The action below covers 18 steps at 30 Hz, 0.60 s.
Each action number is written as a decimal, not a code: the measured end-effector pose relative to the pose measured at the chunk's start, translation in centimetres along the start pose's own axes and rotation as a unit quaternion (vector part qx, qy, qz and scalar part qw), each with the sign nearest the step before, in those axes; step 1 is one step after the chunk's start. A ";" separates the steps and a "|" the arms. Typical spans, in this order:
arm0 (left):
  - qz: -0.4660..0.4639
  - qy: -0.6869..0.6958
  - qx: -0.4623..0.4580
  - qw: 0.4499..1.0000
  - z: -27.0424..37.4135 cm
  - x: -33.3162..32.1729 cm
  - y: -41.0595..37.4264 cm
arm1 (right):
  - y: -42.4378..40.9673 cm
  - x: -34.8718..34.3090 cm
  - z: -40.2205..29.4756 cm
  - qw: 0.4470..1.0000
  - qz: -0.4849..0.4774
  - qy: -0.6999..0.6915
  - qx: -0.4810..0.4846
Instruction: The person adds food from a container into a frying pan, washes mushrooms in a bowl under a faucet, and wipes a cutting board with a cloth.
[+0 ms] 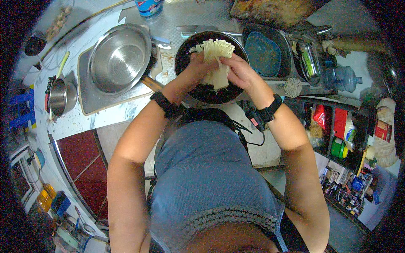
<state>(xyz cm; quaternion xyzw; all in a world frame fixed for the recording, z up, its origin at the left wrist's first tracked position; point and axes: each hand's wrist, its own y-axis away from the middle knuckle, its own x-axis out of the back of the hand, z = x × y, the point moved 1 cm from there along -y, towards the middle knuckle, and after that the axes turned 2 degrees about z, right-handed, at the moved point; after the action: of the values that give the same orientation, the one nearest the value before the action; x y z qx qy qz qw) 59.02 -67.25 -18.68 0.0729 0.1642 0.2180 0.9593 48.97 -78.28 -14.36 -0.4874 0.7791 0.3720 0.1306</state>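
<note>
Both hands hold a bunch of enoki mushrooms (218,52) over a dark round pan (210,98). My left hand (201,68) grips the bunch from the left, its fingers partly hidden behind the stems. From the right, my right hand (239,69) has its thumb and fingers on the stems. The pale caps point away from me, and the loose stem ends hang towards me. A few caps stick out to the left above my left hand. Whether the pan holds anything is too dark to tell.
A wide steel basin (118,60) lies left of the pan, near a wooden handle (152,83). Further left stands a small steel pot (59,97). To the right are a sink with a blue basket (263,53), another mushroom cluster (293,87) and a clear plastic bottle (343,78).
</note>
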 end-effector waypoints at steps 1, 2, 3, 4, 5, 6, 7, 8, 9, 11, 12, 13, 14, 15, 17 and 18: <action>0.009 -0.002 -0.013 1.000 -0.1 -0.1 0.0 | 0.0 0.1 0.1 1.000 0.002 0.001 0.006; 0.019 -0.005 -0.025 0.999 -0.2 -0.2 0.0 | 0.1 0.1 0.2 1.000 0.004 0.002 0.012; 0.016 0.003 -0.032 0.999 -0.8 -0.1 -0.3 | 0.0 0.2 0.3 1.000 0.009 0.008 0.006; 0.014 0.011 -0.039 0.999 -1.5 0.1 -0.8 | -0.2 0.4 0.4 1.000 0.013 0.015 0.001; 0.024 -0.003 -0.041 0.999 -2.1 0.3 -1.1 | -0.3 0.5 0.5 1.000 0.018 0.021 -0.005; 0.032 -0.018 -0.042 0.998 -2.5 0.5 -1.5 | -0.3 0.5 0.5 1.000 0.020 0.018 -0.007; 0.053 -0.055 -0.038 0.996 -3.0 0.9 -1.7 | -0.3 0.4 0.4 1.000 0.022 0.015 -0.008; 0.061 -0.090 -0.026 0.994 -3.3 1.1 -2.1 | -0.3 0.4 0.4 1.000 0.024 0.011 -0.010; 0.068 -0.124 -0.014 0.990 -3.4 1.3 -2.3 | -0.3 0.4 0.3 1.000 0.013 0.023 -0.010; 0.061 -0.161 0.013 0.985 -3.4 1.4 -2.7 | -0.2 0.4 0.2 0.999 -0.008 0.046 -0.010; 0.059 -0.166 0.020 0.984 -2.9 1.2 -2.5 | 0.0 0.2 0.1 0.998 -0.003 0.055 -0.012; 0.062 -0.143 0.015 0.988 -0.8 0.5 -1.3 | 0.3 0.0 0.0 0.998 0.002 0.063 -0.014; 0.064 -0.120 0.009 0.991 0.4 0.0 -0.7 | 0.4 0.0 -0.1 0.997 0.007 0.071 -0.016; 0.060 -0.120 0.009 0.991 0.4 0.1 -0.6 | 0.4 -0.1 0.0 0.997 0.005 0.071 -0.020; 0.050 -0.119 0.010 0.992 0.4 0.4 -0.5 | 0.4 -0.1 0.0 0.997 0.002 0.069 -0.029; 0.043 -0.116 0.011 0.992 0.3 0.5 -0.6 | 0.3 0.0 0.1 0.997 -0.003 0.073 -0.022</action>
<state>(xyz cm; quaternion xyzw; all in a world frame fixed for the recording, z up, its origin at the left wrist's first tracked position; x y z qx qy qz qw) 59.74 -67.56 -18.64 0.1151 0.0511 0.2478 0.9606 48.72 -78.17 -14.34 -0.5181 0.7769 0.3521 0.0641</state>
